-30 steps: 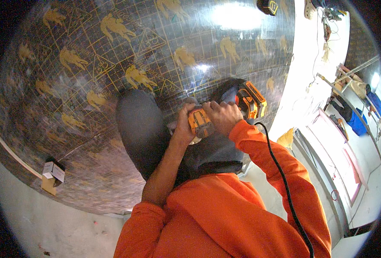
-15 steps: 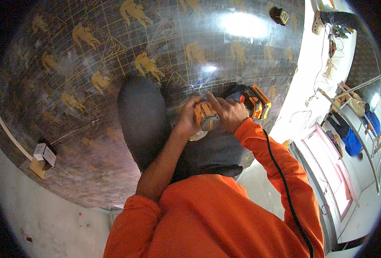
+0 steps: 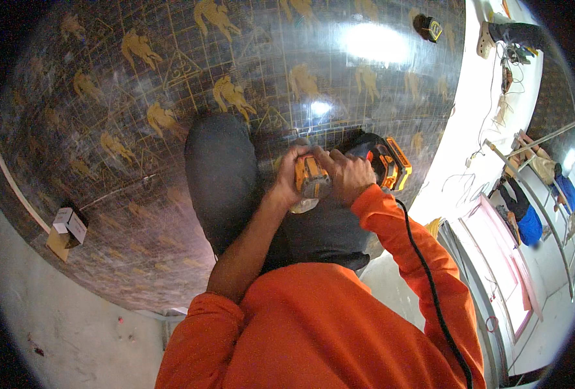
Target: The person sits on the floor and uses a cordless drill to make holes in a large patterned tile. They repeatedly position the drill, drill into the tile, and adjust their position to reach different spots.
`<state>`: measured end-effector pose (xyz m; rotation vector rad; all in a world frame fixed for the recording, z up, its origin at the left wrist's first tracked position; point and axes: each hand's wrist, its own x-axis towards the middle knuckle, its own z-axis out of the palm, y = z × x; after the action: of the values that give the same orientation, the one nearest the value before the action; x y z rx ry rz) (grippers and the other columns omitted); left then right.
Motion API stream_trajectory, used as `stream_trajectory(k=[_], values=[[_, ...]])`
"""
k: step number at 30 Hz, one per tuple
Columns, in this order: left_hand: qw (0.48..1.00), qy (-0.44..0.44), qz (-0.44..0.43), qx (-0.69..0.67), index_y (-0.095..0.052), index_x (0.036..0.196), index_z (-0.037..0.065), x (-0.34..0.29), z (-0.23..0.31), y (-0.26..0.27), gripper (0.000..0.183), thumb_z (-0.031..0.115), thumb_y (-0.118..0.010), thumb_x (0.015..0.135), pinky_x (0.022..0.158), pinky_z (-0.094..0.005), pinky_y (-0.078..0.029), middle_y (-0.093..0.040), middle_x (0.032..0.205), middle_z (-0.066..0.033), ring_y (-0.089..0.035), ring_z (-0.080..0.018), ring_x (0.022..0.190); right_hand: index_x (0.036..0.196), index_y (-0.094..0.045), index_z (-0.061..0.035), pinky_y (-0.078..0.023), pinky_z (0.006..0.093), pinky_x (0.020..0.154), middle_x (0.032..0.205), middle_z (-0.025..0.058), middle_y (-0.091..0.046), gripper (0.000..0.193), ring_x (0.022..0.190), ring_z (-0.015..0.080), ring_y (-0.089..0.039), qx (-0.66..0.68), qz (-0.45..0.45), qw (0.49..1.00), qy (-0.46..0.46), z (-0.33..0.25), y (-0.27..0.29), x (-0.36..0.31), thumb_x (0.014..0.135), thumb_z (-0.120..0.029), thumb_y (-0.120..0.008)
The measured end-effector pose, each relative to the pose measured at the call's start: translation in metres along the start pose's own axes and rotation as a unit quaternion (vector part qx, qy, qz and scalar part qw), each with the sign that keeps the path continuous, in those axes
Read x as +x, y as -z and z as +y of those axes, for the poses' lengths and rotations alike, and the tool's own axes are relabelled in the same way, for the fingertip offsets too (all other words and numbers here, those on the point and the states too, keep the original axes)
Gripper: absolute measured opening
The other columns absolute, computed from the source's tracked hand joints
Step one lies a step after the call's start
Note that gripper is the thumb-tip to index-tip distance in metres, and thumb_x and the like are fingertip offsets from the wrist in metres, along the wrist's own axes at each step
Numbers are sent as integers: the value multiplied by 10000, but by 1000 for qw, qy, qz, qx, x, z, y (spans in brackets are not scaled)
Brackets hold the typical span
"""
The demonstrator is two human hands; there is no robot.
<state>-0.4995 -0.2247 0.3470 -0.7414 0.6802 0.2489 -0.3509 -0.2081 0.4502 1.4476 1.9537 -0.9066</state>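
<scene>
Low in front of my body, between my dark-trousered legs, both hands are closed around an orange-and-grey power tool [image 3: 311, 177] with a rounded grey end. Its exact kind does not show. My left hand [image 3: 288, 174] wraps its left side. My right hand [image 3: 352, 175] grips from the right, its fingers bent over the far side. A pale, clear-looking part shows beneath the tool; its working end is hidden. Right beside my right hand lies a second orange-and-black tool [image 3: 391, 163] with a battery-like block, partly covered by the hand and sleeve.
Under me spreads a dark panel [image 3: 138, 117] with yellow printed figures and grid lines. A tape measure [image 3: 432, 30] lies at its far right, a small white box [image 3: 70, 224] near its left edge. At right are cables, metal bars [image 3: 553, 220] and other people [image 3: 529, 223].
The right fingers, one of them stretched out before, are now bent closer against the tool. The whole view has shifted slightly; the tool stays in about the same place.
</scene>
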Motion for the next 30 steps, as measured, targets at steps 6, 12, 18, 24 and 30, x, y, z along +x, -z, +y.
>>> stream_trajectory(k=[6,12,18,24,30], values=[[1000,-8,-22,-15,-640,1034,66,-5,-2,-1,325,344,-520,913,777,-397,-556,-688,953,-71,-676,-244,822,1479,-339,-218,-569,454,667,1084,111,-637,672,839,330,-687,6,29,1000,6,0,-3,-1,858,-179,-592],[999,-30,-23,-17,-630,1071,63,-7,-6,-2,354,365,-524,919,780,-400,-562,-693,973,-84,-682,-252,841,1424,-413,-201,-559,456,703,1018,85,-614,675,859,312,-681,-4,59,998,-9,-6,-7,-6,797,-161,-658],[999,-24,14,-46,-632,1072,67,-6,-12,1,360,377,-547,909,770,-407,-559,-695,973,-81,-679,-253,835,1536,-257,-231,-561,455,714,1124,126,-599,787,840,324,-676,13,66,998,17,-1,-8,-9,832,-182,-604],[998,-15,-9,-55,-627,1070,65,-1,-6,4,369,386,-539,912,779,-417,-560,-692,975,-89,-678,-262,845,1520,-296,-196,-565,450,683,1060,116,-614,780,817,324,-678,17,108,994,21,4,-11,-7,811,-166,-619],[999,-18,-10,-45,-617,1079,60,-2,-6,7,390,402,-529,914,781,-412,-558,-686,968,-101,-677,-263,836,1476,-361,-163,-559,462,695,1029,116,-636,734,850,331,-682,20,76,997,7,1,-11,-6,796,-150,-635]])
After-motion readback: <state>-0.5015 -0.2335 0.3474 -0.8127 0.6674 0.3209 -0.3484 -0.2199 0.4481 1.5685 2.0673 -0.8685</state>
